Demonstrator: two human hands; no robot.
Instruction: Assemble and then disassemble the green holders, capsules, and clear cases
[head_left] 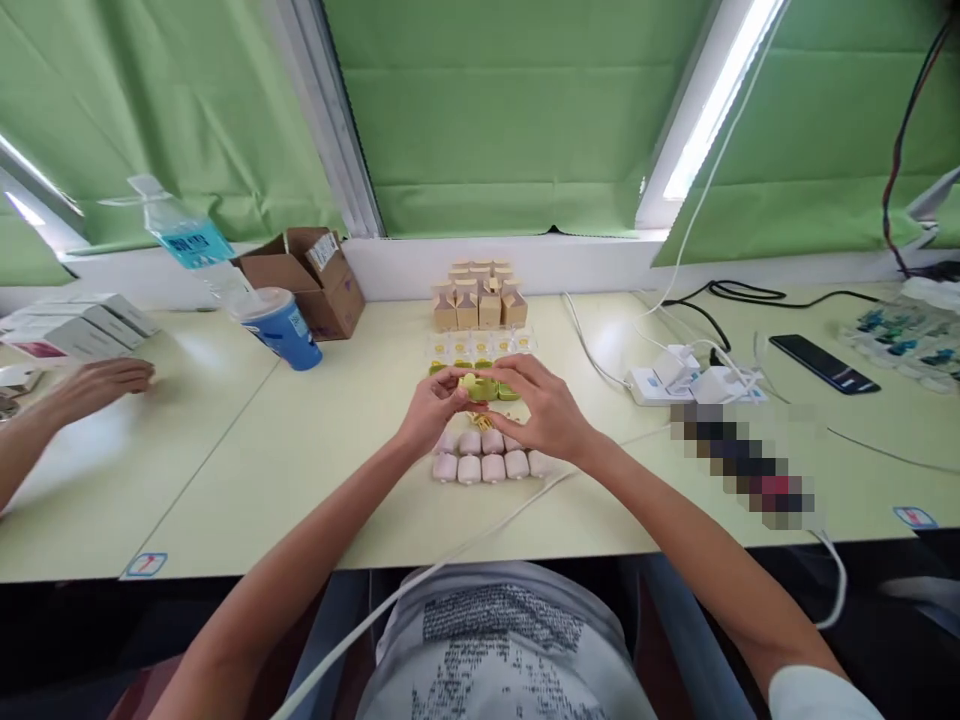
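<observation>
My left hand (pixel 429 408) and my right hand (pixel 541 408) meet above the middle of the pale table (pixel 300 450), fingers pinched together on a small yellow-green case (pixel 477 385). Just below my hands lie several pale pink cases (pixel 480 466) in rows. Beyond my fingers sit more green cases (pixel 510 392), a row of small clear packets (pixel 480 346), and several small tan cardboard boxes (pixel 480 296) near the wall.
Another person's hand (pixel 97 385) rests on the table at far left, near white boxes (pixel 71 325). A blue cup (pixel 281 325), a tilted water bottle (pixel 184 240) and an open carton (pixel 311 280) stand left of centre. A power strip with chargers (pixel 694 380), a black phone (pixel 823 362) and cables lie right.
</observation>
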